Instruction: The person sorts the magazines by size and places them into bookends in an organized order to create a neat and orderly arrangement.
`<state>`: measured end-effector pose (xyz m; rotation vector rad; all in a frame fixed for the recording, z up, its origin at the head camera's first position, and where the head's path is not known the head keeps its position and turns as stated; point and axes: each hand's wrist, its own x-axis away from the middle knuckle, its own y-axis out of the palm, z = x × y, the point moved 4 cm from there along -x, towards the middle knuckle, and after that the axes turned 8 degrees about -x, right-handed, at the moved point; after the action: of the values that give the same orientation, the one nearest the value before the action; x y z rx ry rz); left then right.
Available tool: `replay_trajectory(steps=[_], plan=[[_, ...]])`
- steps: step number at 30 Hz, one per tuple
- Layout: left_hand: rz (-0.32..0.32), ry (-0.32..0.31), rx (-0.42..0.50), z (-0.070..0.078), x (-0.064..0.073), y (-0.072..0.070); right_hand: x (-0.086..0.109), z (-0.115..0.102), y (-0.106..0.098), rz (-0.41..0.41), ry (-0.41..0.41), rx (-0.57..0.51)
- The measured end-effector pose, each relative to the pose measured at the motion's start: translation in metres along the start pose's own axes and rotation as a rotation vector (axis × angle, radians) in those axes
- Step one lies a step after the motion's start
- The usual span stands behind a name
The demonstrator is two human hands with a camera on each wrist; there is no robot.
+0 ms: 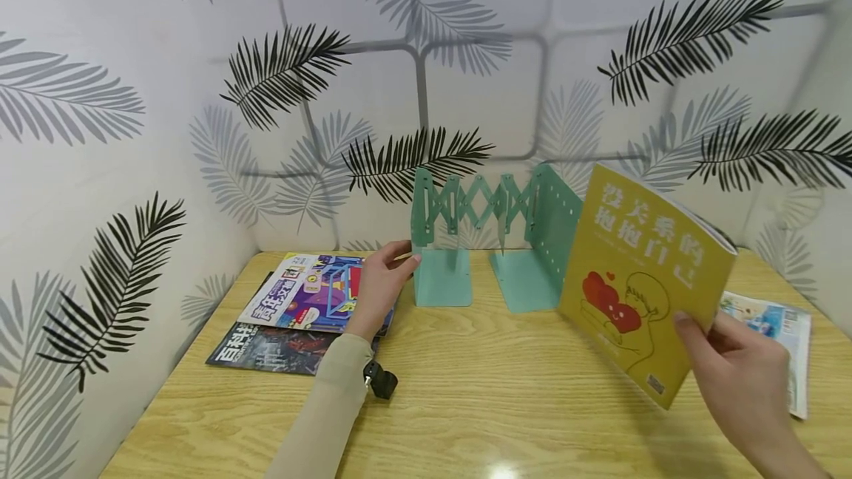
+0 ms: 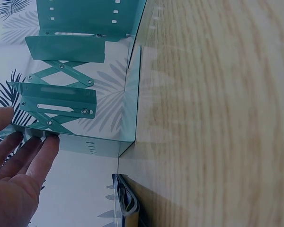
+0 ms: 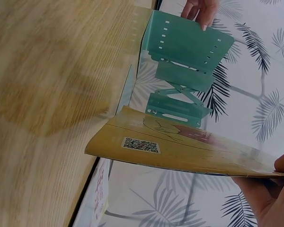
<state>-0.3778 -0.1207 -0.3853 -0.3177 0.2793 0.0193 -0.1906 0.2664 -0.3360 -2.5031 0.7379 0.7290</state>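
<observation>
A green expandable bookend (image 1: 479, 202) stands at the back of the table, its end plates upright and joined by a scissor lattice. My left hand (image 1: 386, 283) holds the edge of its left end plate, thumb on the inner side and fingers against the outer face (image 2: 68, 143). My right hand (image 1: 745, 368) grips a yellow magazine (image 1: 632, 272) by its lower right side, thumb on the front cover. The magazine is raised and tilted beside the bookend's right plate (image 1: 555, 220), overlapping part of it in the head view. Its cover shows a figure hugging red hearts.
On the left, a purple magazine (image 1: 313, 294) lies over a dark one (image 1: 273, 350). Another magazine (image 1: 799, 361) lies flat at the right, partly behind my right hand. The wooden table (image 1: 466, 398) meets a leaf-patterned wall (image 1: 479, 94) behind the bookend.
</observation>
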Motion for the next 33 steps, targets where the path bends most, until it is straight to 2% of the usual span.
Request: replay_trajectory(steps=[13,15,19,22,33], plan=[[-0.020,0.002,0.015,0.001,0.000,0.001,-0.005,0.000,0.014,-0.042,-0.057,-0.051],[-0.030,-0.006,0.009,0.008,0.003,-0.001,-0.006,-0.001,0.017,-0.041,-0.072,-0.050],[-0.027,-0.012,0.001,0.009,0.003,-0.002,-0.008,0.000,0.021,-0.036,-0.085,-0.062],[-0.012,-0.005,0.000,0.002,0.000,-0.001,-0.011,0.001,0.024,-0.035,-0.080,-0.077],[-0.005,-0.007,-0.008,0.002,0.000,-0.001,-0.015,0.003,0.038,-0.028,-0.083,-0.099]])
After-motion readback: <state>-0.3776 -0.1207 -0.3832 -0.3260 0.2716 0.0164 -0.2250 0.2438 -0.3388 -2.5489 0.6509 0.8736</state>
